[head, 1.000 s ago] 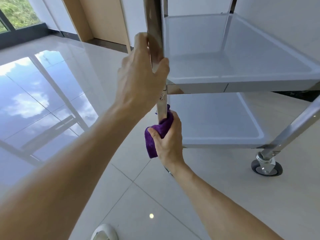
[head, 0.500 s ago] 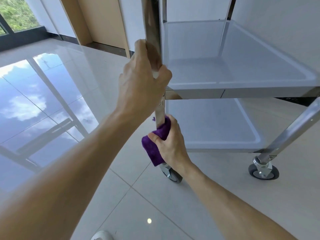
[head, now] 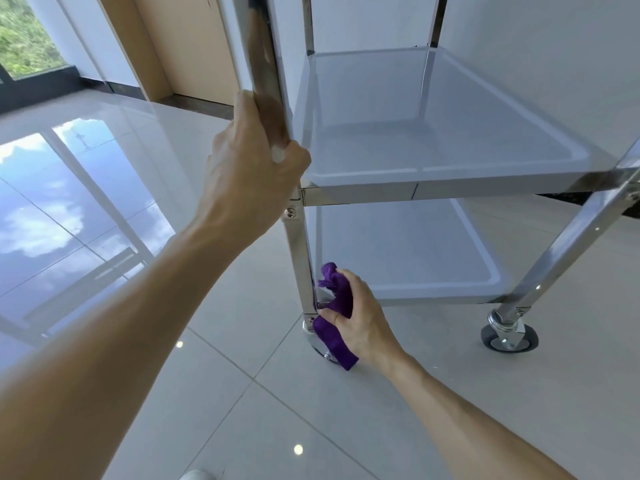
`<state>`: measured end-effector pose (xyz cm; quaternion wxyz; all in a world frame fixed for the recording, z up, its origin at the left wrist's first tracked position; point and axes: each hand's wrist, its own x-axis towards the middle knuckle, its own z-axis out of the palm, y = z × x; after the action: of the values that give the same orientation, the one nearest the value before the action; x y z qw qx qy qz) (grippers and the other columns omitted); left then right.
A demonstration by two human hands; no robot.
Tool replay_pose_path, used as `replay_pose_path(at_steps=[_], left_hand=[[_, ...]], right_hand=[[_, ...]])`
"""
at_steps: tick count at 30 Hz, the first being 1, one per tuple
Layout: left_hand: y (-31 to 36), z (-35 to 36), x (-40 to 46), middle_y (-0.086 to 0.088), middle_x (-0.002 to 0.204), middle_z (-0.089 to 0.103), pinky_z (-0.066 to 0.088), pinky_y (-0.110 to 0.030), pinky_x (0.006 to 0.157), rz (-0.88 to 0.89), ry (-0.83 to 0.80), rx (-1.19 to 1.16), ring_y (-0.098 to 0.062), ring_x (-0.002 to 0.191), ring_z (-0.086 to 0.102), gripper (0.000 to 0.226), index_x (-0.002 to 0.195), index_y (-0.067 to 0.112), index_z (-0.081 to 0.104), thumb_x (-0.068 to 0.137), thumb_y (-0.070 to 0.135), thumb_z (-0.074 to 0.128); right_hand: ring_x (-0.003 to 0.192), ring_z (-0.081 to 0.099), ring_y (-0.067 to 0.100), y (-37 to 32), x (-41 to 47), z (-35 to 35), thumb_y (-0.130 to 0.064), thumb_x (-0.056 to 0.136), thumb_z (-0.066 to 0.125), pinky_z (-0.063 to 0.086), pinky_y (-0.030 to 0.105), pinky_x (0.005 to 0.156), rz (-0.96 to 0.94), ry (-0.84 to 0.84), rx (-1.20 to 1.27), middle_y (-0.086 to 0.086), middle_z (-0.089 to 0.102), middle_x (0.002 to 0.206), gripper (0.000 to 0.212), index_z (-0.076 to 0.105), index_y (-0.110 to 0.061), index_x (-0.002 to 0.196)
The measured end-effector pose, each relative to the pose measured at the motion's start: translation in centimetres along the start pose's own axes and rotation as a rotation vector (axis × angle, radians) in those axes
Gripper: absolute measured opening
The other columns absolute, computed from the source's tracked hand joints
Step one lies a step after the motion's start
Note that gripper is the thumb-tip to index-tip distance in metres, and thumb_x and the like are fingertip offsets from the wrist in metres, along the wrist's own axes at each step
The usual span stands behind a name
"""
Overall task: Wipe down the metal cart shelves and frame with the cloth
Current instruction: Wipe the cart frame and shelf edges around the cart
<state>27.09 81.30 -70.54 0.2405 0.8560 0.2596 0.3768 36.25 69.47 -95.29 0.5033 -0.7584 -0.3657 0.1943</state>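
A shiny metal cart stands in front of me with a middle shelf (head: 433,140) and a lower shelf (head: 408,251). My left hand (head: 249,164) is wrapped around the near left upright post (head: 259,53), just above the middle shelf's corner. My right hand (head: 360,317) holds a bunched purple cloth (head: 337,306) against the bottom of that same post, at the lower shelf's front left corner, right above the near caster, which the cloth and hand mostly hide.
The cart's right front leg (head: 568,251) slants down to a grey caster (head: 509,336). A glossy tiled floor (head: 242,410) reflects the sky. A white wall is behind the cart, and a wooden door panel (head: 187,46) and a window are at the back left.
My right hand has slid the cloth down the post from just under the middle shelf to the lower shelf's corner. My left hand keeps its hold on the post.
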Motion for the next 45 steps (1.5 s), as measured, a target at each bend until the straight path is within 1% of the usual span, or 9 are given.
replay_pose_path(at_steps=[7, 12, 18, 21, 24, 29, 33, 38, 45], left_hand=[[-1.3, -1.2, 0.4, 0.018, 0.088, 0.055, 0.041, -0.013, 0.054, -0.031, -0.018, 0.020, -0.008, 0.077, 0.061, 0.025, 0.107, 0.028, 0.043, 0.089, 0.027, 0.060], [-2.4, -2.7, 0.6, 0.026, 0.093, 0.053, 0.045, -0.022, 0.065, -0.100, -0.032, 0.074, -0.016, 0.086, 0.063, 0.027, 0.111, 0.029, 0.042, 0.092, 0.029, 0.061], [-1.6, -4.7, 0.8, -0.015, 0.120, 0.058, 0.047, -0.042, 0.076, -0.346, 0.044, 0.210, -0.031, 0.095, 0.057, 0.036, 0.126, 0.006, 0.042, 0.098, 0.024, 0.055], [0.8, -5.5, 0.8, -0.015, 0.126, 0.045, 0.048, -0.053, 0.090, -0.416, 0.217, 0.190, -0.036, 0.107, 0.054, 0.047, 0.136, 0.006, 0.041, 0.096, 0.025, 0.057], [4.7, -5.2, 0.4, -0.005, 0.113, 0.048, 0.048, -0.046, 0.081, -0.326, 0.315, 0.048, -0.028, 0.096, 0.054, 0.041, 0.131, 0.017, 0.040, 0.095, 0.026, 0.059], [12.5, -0.9, 0.1, 0.008, 0.100, 0.066, 0.057, -0.033, 0.071, -0.120, -0.095, -0.166, -0.011, 0.085, 0.067, 0.013, 0.108, 0.030, 0.060, 0.096, 0.033, 0.057], [18.5, 4.7, -0.3, 0.015, 0.124, 0.058, 0.050, -0.024, 0.084, -0.057, -0.409, -0.358, -0.003, 0.108, 0.059, 0.039, 0.131, 0.033, 0.048, 0.095, 0.046, 0.056], [20.8, 8.1, 0.1, 0.006, 0.127, 0.059, 0.045, -0.021, 0.077, -0.099, -0.357, -0.435, -0.009, 0.106, 0.059, 0.024, 0.124, 0.032, 0.046, 0.101, 0.041, 0.047], [18.6, 6.0, 0.7, 0.001, 0.128, 0.061, 0.048, -0.044, 0.102, -0.046, -0.421, -0.349, -0.023, 0.113, 0.059, 0.027, 0.128, 0.025, 0.051, 0.104, 0.034, 0.043]], right_hand=[[0.119, 0.045, 0.000, 0.9, -1.3, -8.1, -0.019, 0.086, 0.076, 0.031, 0.009, 0.098, 0.010, 0.078, -0.112, -0.014, 0.046, 0.134, 0.070, 0.039, -0.029, 0.144], [0.115, 0.048, -0.010, -1.0, -2.3, -11.5, -0.014, 0.085, 0.077, 0.031, -0.003, 0.092, -0.059, 0.081, -0.102, -0.027, 0.049, 0.128, 0.071, 0.039, -0.041, 0.138], [0.131, 0.048, 0.000, -3.9, -4.7, -14.5, -0.014, 0.086, 0.074, 0.039, 0.020, 0.103, -0.179, -0.061, -0.084, -0.025, 0.054, 0.136, 0.074, 0.037, -0.050, 0.139], [0.130, 0.046, -0.003, -4.9, -5.7, -16.5, -0.014, 0.087, 0.073, 0.039, 0.012, 0.100, -0.210, -0.056, -0.104, -0.029, 0.051, 0.136, 0.075, 0.035, -0.055, 0.137], [0.126, 0.047, -0.007, -5.7, -6.7, -18.6, -0.014, 0.085, 0.075, 0.033, 0.003, 0.097, -0.232, 0.010, -0.119, -0.035, 0.048, 0.133, 0.077, 0.035, -0.059, 0.134], [0.119, 0.053, -0.008, -6.8, -8.6, -22.0, -0.020, 0.081, 0.080, 0.036, 0.003, 0.094, -0.238, 0.119, -0.104, -0.035, 0.050, 0.132, 0.075, 0.041, -0.058, 0.132], [0.117, 0.053, -0.008, -7.5, -9.1, -24.5, -0.014, 0.077, 0.084, 0.037, 0.002, 0.091, -0.219, 0.208, -0.122, -0.033, 0.056, 0.125, 0.075, 0.045, -0.053, 0.128], [0.114, 0.051, -0.012, -8.1, -9.2, -26.2, -0.017, 0.079, 0.083, 0.037, 0.003, 0.093, -0.162, 0.246, -0.132, -0.025, 0.055, 0.128, 0.070, 0.046, -0.039, 0.135], [0.112, 0.055, -0.006, -8.2, -8.6, -26.3, -0.017, 0.081, 0.081, 0.041, 0.007, 0.091, -0.123, 0.234, -0.144, -0.019, 0.058, 0.127, 0.068, 0.046, -0.039, 0.135]])
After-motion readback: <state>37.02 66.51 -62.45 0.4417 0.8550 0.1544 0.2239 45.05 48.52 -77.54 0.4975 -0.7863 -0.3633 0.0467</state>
